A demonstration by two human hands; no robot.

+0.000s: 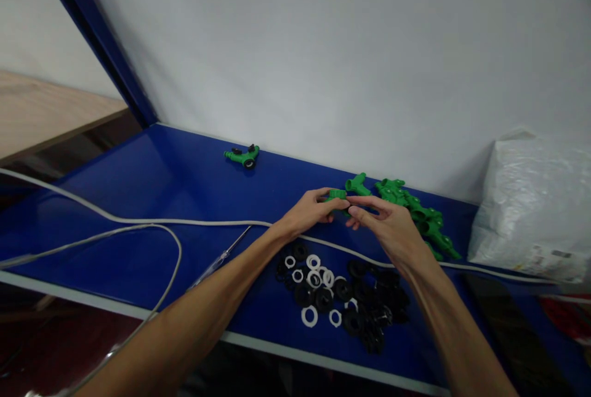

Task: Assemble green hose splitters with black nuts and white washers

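Near the middle of the blue table, my left hand (316, 209) is closed around a green plastic hose splitter (337, 194), partly hidden by the fingers. My right hand (381, 215) meets it from the right, thumb and fingers pinched at a small dark piece, too hidden to name. Just behind my hands stands another green splitter body (357, 184). Below them lie white rings (309, 316) and black round parts (353, 320), loosely spread.
A splitter with black fittings (242, 156) lies at the back left. Green splitter bodies (429, 221) are heaped behind my right hand. A white cable (217, 223) crosses the table (152, 194). A screwdriver (221, 257) lies beside my left forearm; a plastic-wrapped package (535, 206) stands right.
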